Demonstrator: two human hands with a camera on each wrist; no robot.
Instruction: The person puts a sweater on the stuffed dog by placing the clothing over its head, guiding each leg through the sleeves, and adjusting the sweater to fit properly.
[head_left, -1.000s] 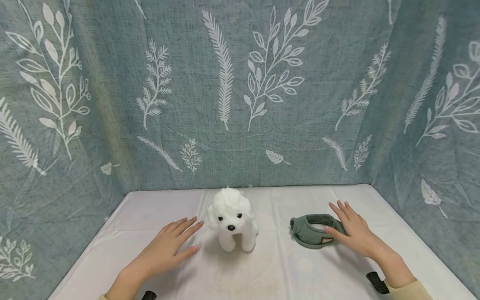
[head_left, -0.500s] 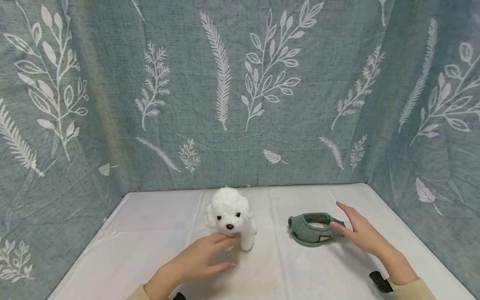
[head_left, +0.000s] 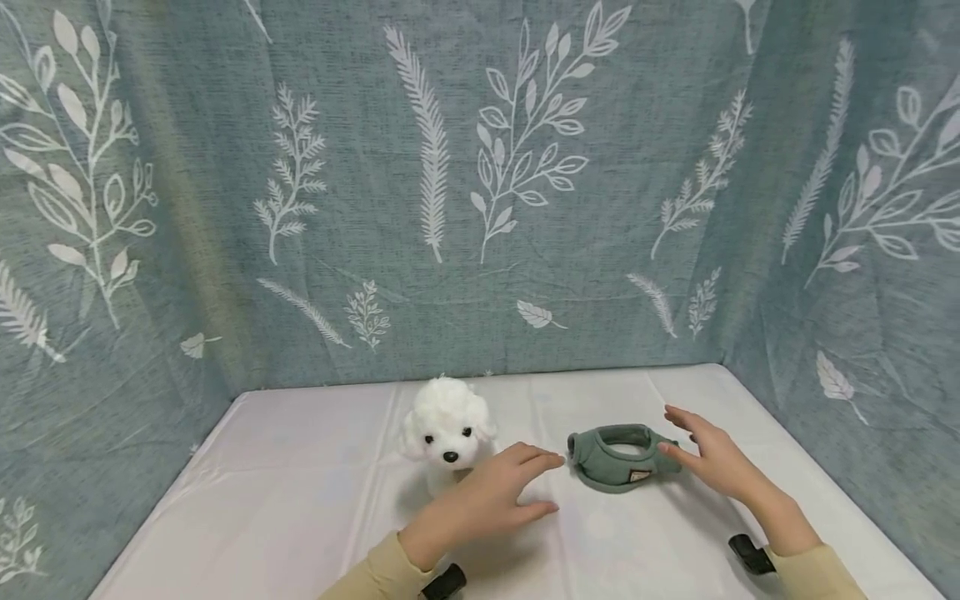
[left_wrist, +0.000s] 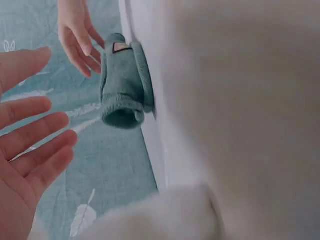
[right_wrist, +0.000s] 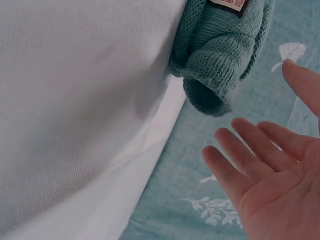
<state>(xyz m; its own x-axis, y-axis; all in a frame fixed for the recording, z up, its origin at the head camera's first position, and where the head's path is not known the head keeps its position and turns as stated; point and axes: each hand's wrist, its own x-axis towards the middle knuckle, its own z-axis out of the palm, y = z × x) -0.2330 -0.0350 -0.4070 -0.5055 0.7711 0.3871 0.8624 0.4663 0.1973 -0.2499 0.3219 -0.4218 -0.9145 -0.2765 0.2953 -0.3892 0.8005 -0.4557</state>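
Note:
A small green knitted garment with short sleeve openings and a stitched label, like a toy's sweater (head_left: 611, 467), lies on the white table right of centre. My left hand (head_left: 495, 496) reaches toward its left end, fingers extended and holding nothing. At its right end, my right hand (head_left: 716, 458) hovers with fingers spread; the right wrist view shows that palm (right_wrist: 285, 190) facing a sleeve opening, apart from it. A white plush dog (head_left: 447, 421) with black eyes and nose stands behind my left forearm, its legs mostly hidden by it.
The white-covered table (head_left: 300, 483) is walled at the back and sides by a grey-green curtain (head_left: 360, 183) printed with white leaves. Black straps (head_left: 750, 554) sit at both wrists, below beige sleeves (head_left: 817, 575).
My left hand has swept right, from left of the plush dog, across its front, toward the sweater. The right hand stays near the sweater's right end. The head view has shifted slightly.

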